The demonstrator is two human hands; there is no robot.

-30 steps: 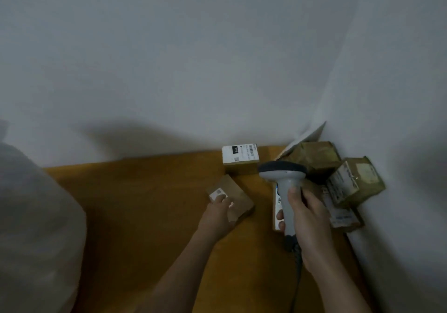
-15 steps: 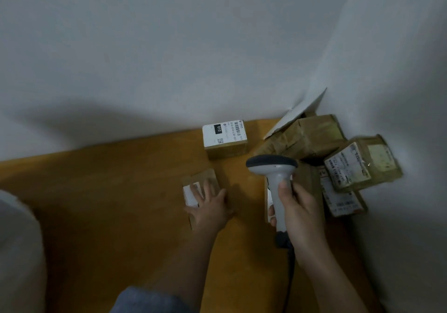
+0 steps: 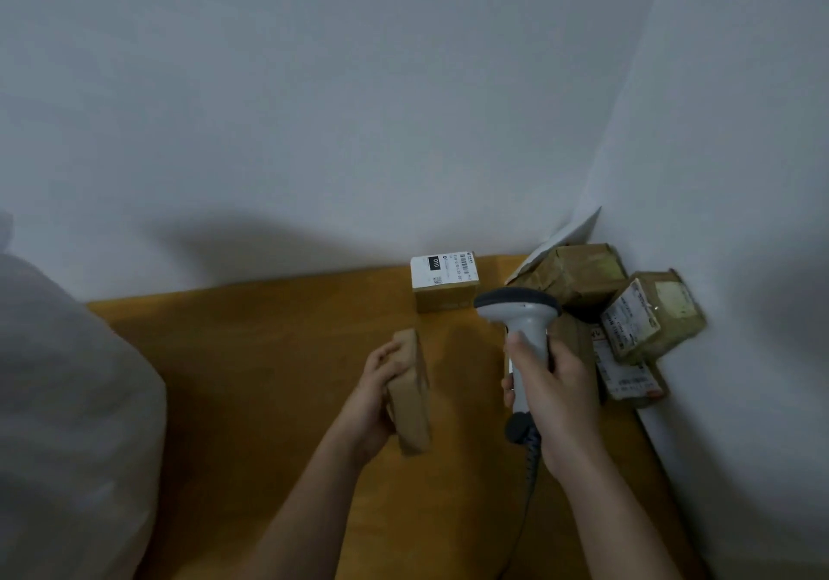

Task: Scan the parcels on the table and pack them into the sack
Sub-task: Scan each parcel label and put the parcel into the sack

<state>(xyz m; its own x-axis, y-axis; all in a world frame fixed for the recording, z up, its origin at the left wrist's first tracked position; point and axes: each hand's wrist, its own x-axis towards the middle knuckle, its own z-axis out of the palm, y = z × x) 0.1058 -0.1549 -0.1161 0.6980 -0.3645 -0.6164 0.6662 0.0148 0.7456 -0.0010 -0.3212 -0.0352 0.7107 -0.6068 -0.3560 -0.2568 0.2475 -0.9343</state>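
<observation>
While the left hand [image 3: 374,393] grips 1 small brown parcel [image 3: 410,393] on edge above the table [image 3: 269,355], likely turning its label toward the scanner [image 3: 520,332], the right hand [image 3: 549,389] clasps the handle; sack [image 3: 67,400] waits far left.

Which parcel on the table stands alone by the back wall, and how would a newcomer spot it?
Start at the orange-brown table and follow its far edge along the back wall. Left of the corner pile stands the small yellow box, alone and upright. Its white top label bears a black patch reading 010; the corner parcels are dull, tape-wrapped and jumbled.
</observation>
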